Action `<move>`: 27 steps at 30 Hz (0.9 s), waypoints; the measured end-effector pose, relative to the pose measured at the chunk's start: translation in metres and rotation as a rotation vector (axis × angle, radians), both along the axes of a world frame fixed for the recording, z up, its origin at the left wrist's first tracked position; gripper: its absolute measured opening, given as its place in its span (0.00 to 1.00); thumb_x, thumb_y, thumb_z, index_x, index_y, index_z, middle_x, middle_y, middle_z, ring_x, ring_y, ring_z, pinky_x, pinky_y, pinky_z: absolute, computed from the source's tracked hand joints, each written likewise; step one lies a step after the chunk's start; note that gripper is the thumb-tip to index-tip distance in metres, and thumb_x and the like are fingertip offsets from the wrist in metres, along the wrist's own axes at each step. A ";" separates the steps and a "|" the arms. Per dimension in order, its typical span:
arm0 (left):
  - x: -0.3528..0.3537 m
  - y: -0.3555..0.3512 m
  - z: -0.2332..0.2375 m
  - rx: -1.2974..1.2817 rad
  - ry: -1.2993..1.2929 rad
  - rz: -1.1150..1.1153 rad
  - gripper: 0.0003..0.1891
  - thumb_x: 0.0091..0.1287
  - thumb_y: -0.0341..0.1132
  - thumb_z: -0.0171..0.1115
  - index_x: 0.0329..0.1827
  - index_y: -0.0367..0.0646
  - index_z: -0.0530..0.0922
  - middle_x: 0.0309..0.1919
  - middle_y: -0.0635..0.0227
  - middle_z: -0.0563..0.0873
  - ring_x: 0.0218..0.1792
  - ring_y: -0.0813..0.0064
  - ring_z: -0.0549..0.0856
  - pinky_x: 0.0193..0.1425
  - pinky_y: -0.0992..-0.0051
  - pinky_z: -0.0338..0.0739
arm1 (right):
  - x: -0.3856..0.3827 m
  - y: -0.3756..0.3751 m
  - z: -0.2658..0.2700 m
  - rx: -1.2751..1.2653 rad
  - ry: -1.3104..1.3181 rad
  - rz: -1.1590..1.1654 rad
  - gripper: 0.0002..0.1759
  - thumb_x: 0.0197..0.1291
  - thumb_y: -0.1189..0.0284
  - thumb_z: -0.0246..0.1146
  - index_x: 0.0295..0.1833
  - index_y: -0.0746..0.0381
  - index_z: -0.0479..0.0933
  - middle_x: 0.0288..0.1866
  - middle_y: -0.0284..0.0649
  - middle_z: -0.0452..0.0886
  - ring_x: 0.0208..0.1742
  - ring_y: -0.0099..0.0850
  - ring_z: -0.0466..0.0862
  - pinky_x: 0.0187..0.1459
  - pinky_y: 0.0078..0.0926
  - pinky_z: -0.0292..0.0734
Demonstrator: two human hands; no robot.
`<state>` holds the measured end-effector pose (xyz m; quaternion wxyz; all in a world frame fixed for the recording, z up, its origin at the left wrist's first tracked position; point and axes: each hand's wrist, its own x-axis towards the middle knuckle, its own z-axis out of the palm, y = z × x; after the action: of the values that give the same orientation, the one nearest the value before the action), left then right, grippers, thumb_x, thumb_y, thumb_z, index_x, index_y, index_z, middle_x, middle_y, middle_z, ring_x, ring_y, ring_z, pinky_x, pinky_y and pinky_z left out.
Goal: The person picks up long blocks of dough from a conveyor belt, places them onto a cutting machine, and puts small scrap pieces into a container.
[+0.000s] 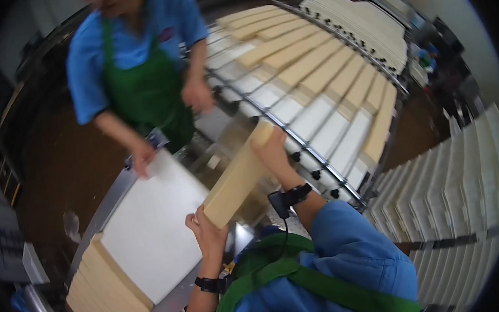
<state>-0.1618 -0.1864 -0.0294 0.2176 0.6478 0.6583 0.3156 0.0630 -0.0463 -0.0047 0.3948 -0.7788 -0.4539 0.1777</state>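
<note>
I hold a long tan slab (236, 177) by its two ends, tilted over the gap between a white board and a conveyor. My left hand (206, 233) grips the near lower end. My right hand (273, 148) grips the far upper end, close to the conveyor's edge. Both wrists carry black bands, and my sleeves are blue over a green apron. The white board (155, 222) lies flat to the left of the slab, with a stack of tan slabs (105, 293) at its near end.
A co-worker in a blue shirt and green apron stands across from me, one hand (143, 158) on the white board's far corner. The conveyor (315, 92) carries rows of tan slabs and white trays. White racks (468, 180) stand at the right.
</note>
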 end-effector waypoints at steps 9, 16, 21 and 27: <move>0.171 0.039 0.073 -0.020 -0.119 -0.862 0.37 0.50 0.36 0.74 0.65 0.47 0.67 0.59 0.49 0.64 0.57 0.47 0.72 0.59 0.60 0.72 | 0.291 -0.056 0.015 -0.297 -0.147 -0.327 0.42 0.51 0.45 0.59 0.58 0.72 0.67 0.54 0.64 0.73 0.54 0.58 0.76 0.56 0.46 0.71; 0.269 0.044 0.044 -0.107 -0.210 -1.112 0.28 0.62 0.31 0.60 0.66 0.49 0.63 0.64 0.46 0.57 0.56 0.44 0.74 0.59 0.61 0.72 | 0.373 -0.046 0.016 -0.677 -0.548 -0.158 0.37 0.61 0.43 0.47 0.62 0.62 0.71 0.60 0.49 0.75 0.66 0.51 0.65 0.66 0.62 0.47; 0.339 0.084 0.001 -0.175 -0.365 -1.129 0.27 0.63 0.25 0.51 0.67 0.49 0.62 0.66 0.43 0.53 0.62 0.41 0.68 0.64 0.62 0.68 | 0.418 -0.022 -0.025 -0.503 -0.658 -0.337 0.36 0.65 0.45 0.45 0.68 0.59 0.64 0.70 0.47 0.63 0.72 0.50 0.57 0.69 0.61 0.41; 0.398 0.106 -0.020 -0.307 -0.446 -1.079 0.29 0.60 0.22 0.49 0.67 0.45 0.62 0.65 0.44 0.58 0.65 0.45 0.64 0.69 0.66 0.60 | 0.408 -0.019 -0.003 -0.609 -0.403 -0.248 0.46 0.63 0.42 0.45 0.74 0.66 0.50 0.78 0.50 0.46 0.77 0.51 0.43 0.71 0.58 0.35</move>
<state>0.2358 -0.0804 -0.0490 0.5711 0.7696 0.2131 0.1902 0.4707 -0.0657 -0.0073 0.0667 -0.9287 -0.3512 0.0989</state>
